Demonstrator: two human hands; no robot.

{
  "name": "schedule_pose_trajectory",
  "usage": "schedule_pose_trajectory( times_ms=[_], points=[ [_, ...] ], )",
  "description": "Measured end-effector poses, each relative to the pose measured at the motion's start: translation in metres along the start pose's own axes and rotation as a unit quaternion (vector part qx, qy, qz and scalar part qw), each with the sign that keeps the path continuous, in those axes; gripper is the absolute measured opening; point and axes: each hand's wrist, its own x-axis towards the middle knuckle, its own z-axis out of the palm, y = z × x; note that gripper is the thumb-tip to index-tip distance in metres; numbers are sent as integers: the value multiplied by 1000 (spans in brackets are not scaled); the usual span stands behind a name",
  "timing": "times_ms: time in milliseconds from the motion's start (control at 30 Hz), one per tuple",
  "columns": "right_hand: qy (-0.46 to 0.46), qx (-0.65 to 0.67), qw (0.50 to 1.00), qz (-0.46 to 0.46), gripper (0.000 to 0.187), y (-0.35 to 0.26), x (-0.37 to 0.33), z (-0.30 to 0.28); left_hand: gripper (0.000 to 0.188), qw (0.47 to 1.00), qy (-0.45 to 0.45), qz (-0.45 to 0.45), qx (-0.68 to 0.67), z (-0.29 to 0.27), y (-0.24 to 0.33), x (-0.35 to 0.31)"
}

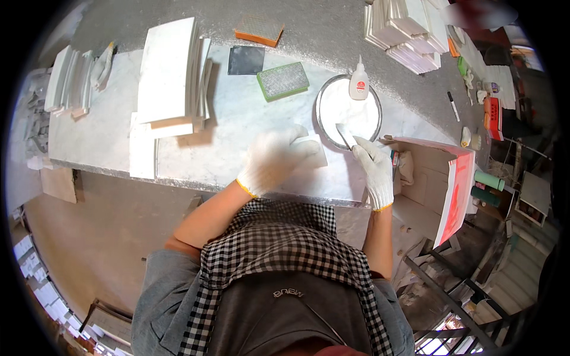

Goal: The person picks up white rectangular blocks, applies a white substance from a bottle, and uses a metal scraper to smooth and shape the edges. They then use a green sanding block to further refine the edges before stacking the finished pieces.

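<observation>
Dish (325, 98): round, dark-rimmed, filled with something white, set on the pale bench (101, 142); hub of the clock below, twelve being the far side.
Left hand (279, 155): at eight o'clock, gloved in white knit, blurred; its grip pinches a flat white piece (320, 153), though I cannot tell exactly how each finger sits.
White piece: near eight o'clock too, just beyond the fingertips and held above the bench.
Right hand (375, 169): at five o'clock, gloved alike; its grip is closed about a pale flat blade (344, 134).
Blade: tip over the dish's near part, toward seven o'clock.
Bottle (358, 84): white, narrow-nozzled, at the dish's twelve-to-one edge.
Blocks: green-edged block (283, 81) at ten o'clock; orange block (259, 29) farther, between ten and eleven.
Black square (246, 60): flat, also at ten, beyond the green-edged block.
Slabs: a white stack (166, 71) between nine and ten; another pile (409, 26) at one.
Marker (453, 107): three o'clock.
Carton (424, 178): open, between four and five.
</observation>
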Motion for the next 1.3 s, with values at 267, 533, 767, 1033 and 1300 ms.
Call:
schedule_pose_trajectory(
  times_ms=[267, 533, 767, 1033, 1300],
  points=[
    [-30, -7, 999, -25, 29, 7, 16, -3, 39, 993, 71, -9, 95, 6, 20, -9],
    [-41, 137, 987, -69, 28, 36, 26, -1, 42, 979, 99, 8, 179, 23, 31, -9],
    [-22, 225, 970, -92, 29, 25, 11, -1, 45, 970, 164, 89, 153, 38, 25, 10],
    [10, 245, 965, -94, 32, 6, -9, -16, 44, 975, 146, 99, 135, 55, 29, 34],
    [13, 220, 971, -93, 34, 11, -5, -22, 51, 971, 138, 78, 180, 66, 29, 49]
  ],
)
